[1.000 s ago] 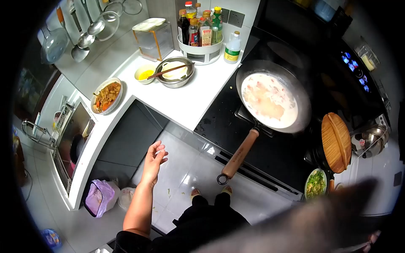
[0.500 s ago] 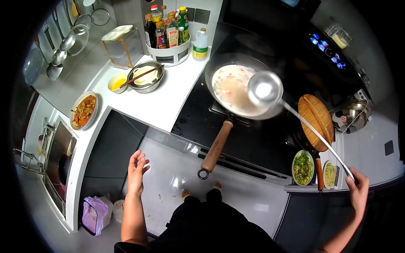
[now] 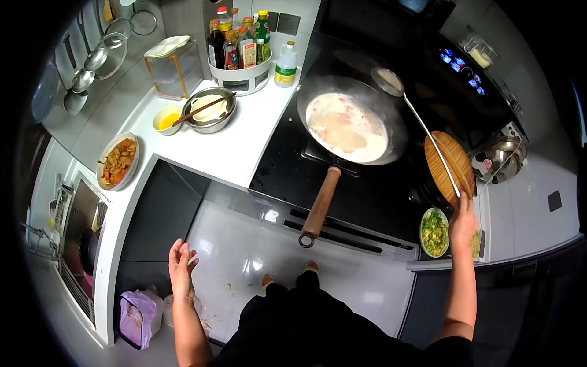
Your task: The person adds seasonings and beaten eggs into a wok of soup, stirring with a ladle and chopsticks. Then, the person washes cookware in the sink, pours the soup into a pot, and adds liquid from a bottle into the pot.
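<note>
My right hand (image 3: 463, 225) is closed round the end of a long-handled metal ladle (image 3: 428, 131). The ladle's bowl is over the back right rim of the wok (image 3: 396, 131); whether it touches is unclear. Milky soup (image 3: 345, 125) with pinkish bits steams in the wok, whose wooden handle points toward me. Under the ladle's shaft lies a round wooden lid (image 3: 443, 162), and a bowl of chopped greens (image 3: 435, 233) stands just left of my right hand. My left hand (image 3: 181, 269) hangs over the floor, fingers loosely apart, holding nothing.
On the left counter are a dish of cooked food (image 3: 118, 161), a small bowl of yellow liquid (image 3: 166, 118), a metal bowl (image 3: 211, 111) with chopsticks across it, and a rack of sauce bottles (image 3: 241, 74). A lined bin (image 3: 136, 318) stands on the floor.
The ladle's bowl has moved from over the soup to the wok's back right rim. My right hand has shifted left and up; my left hand has dropped lower and slightly left.
</note>
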